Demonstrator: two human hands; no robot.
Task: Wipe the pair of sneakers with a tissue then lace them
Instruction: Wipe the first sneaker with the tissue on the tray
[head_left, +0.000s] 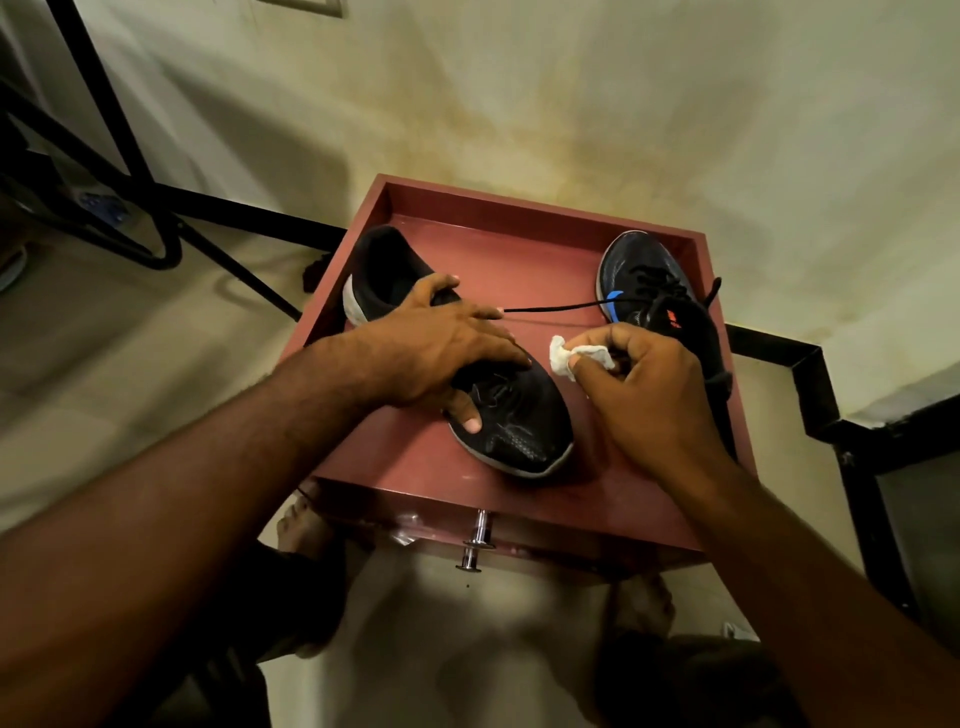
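Reddish tray-topped stand (524, 506) with chrome knob (477, 543), black metal frame (156, 208) by stained wall (571, 104)

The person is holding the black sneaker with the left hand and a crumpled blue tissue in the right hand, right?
Not quite: the head view shows the crumpled tissue is white, not blue. The left hand does hold the black sneaker, the right hand the tissue.
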